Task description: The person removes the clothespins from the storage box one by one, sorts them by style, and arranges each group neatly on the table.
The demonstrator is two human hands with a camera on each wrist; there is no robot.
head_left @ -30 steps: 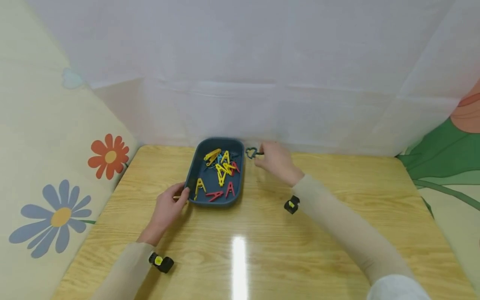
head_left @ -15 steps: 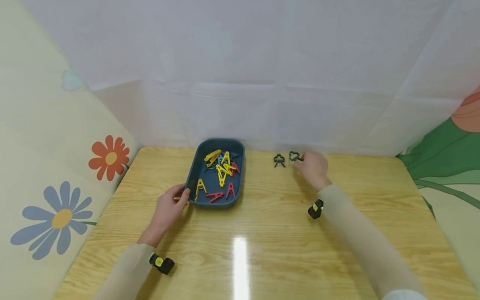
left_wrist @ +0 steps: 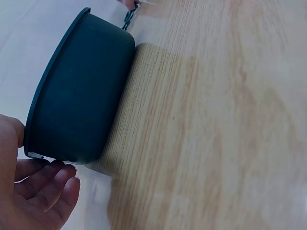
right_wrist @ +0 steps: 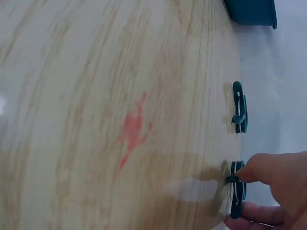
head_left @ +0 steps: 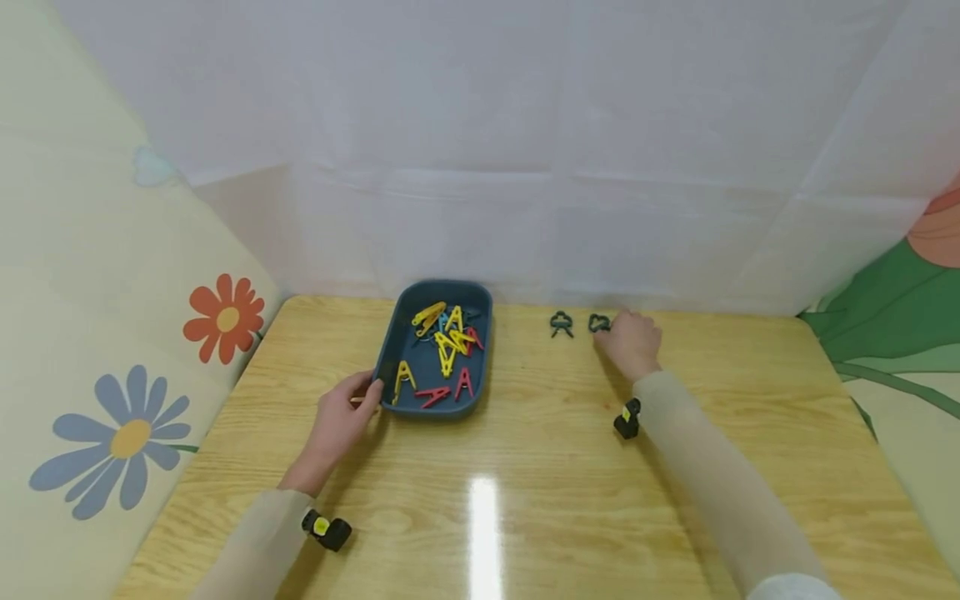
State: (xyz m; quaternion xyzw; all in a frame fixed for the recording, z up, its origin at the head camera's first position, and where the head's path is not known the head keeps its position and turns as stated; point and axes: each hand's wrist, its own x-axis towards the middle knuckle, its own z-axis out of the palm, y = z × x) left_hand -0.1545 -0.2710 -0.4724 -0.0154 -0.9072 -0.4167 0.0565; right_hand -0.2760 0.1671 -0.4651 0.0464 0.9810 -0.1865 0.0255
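Note:
On the wooden table, a dark blue plastic basin (head_left: 423,358) contains several yellow, red and blue clothespins (head_left: 446,358). My left hand (head_left: 337,421) holds its near left corner; in the left wrist view the thumb is at the rim and the curled fingers (left_wrist: 60,191) lie beneath it. Right of the basin, my right hand (head_left: 634,342) pinches a dark green clothespin (head_left: 599,322) against the tabletop; in the right wrist view the thumb presses on its middle while fingertips touch one end. A second dark green clothespin (head_left: 561,323) lies to the left, apart from the hand.
A white sheet (head_left: 525,225) hangs along the table's back edge. Flower-printed cloth (head_left: 112,333) covers the left side, with more at the right. A red mark (right_wrist: 132,129) shows on the tabletop (head_left: 562,483).
My right hand has carried the dark green clothespin right from beside the basin and lowered it to the table, past the other green one. The left hand stays at the basin's corner.

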